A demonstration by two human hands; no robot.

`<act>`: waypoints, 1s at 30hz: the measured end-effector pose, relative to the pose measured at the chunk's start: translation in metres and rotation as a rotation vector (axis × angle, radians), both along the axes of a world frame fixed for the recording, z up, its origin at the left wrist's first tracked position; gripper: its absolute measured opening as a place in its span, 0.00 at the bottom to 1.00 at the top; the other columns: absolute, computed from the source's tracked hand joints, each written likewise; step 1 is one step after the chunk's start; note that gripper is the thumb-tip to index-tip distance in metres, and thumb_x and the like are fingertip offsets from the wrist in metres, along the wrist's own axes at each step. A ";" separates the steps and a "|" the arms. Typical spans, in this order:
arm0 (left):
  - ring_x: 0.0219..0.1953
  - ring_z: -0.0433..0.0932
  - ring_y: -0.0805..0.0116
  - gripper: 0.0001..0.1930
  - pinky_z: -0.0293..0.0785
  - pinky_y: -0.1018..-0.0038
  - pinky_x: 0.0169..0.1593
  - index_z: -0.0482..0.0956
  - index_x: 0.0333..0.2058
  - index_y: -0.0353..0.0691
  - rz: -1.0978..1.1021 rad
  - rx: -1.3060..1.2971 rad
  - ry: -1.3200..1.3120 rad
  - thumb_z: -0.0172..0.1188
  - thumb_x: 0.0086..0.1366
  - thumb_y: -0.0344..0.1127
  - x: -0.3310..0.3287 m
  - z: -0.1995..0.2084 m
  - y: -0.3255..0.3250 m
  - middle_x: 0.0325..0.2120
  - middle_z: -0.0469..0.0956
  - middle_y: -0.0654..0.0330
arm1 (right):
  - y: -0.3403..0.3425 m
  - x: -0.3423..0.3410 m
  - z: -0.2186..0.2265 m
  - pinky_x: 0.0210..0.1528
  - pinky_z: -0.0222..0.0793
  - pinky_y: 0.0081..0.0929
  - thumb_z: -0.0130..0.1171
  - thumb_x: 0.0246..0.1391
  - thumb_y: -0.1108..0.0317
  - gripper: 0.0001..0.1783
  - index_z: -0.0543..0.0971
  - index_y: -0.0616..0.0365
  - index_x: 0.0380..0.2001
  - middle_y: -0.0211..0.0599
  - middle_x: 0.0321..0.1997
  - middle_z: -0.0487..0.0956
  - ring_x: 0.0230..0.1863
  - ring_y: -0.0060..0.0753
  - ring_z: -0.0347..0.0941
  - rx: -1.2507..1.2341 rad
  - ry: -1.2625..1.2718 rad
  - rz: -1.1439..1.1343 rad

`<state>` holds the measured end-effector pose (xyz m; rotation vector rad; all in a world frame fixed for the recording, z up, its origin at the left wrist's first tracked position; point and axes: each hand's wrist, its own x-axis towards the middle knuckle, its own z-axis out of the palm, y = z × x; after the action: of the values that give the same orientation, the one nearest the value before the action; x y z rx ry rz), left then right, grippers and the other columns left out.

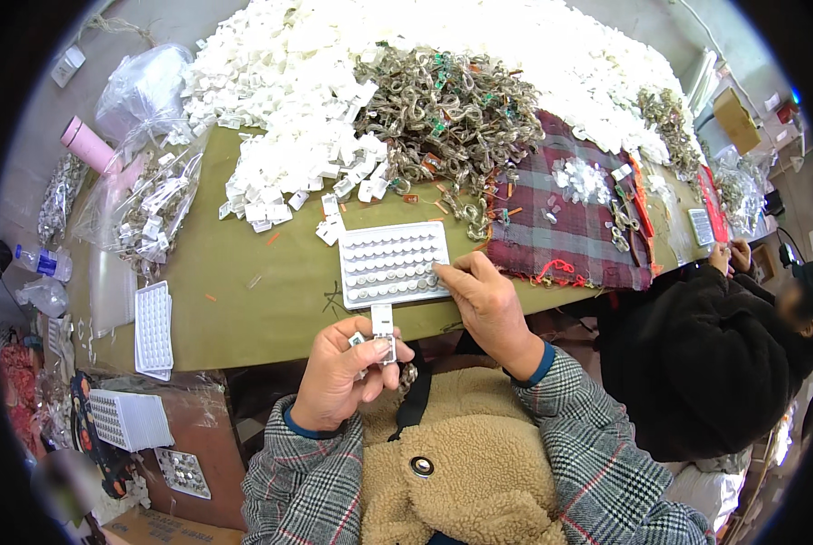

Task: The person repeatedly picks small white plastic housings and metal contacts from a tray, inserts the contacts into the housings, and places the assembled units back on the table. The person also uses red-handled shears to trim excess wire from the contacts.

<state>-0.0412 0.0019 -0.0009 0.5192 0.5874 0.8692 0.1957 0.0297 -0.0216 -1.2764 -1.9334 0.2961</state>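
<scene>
My left hand is closed round a small white plastic case, its lid flipped up, held above my lap. Another small white piece is tucked between the fingers of the same hand. In front lies a white tray with rows of round pockets; silvery button cells fill its nearer rows. My right hand reaches to the tray's right side, thumb and forefinger drawn together at the cells. Whatever is between those fingertips is hidden.
White plastic cases are heaped across the table, beside a pile of coiled clear cords. A plaid cloth holds translucent bits. Stacked trays lie left, near a pink bottle. Another person sits right.
</scene>
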 end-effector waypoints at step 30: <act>0.27 0.79 0.72 0.08 0.72 0.83 0.24 0.77 0.43 0.33 0.317 -0.075 -0.052 0.59 0.69 0.29 0.036 -0.019 -0.025 0.31 0.81 0.56 | -0.031 -0.032 0.030 0.37 0.75 0.37 0.64 0.48 0.77 0.14 0.79 0.66 0.41 0.45 0.36 0.75 0.34 0.47 0.76 0.006 0.209 0.385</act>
<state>-0.0056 -0.0233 -0.0203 0.3386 0.6622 1.1530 0.1641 -0.0013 0.0085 -0.8244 -1.9831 0.5925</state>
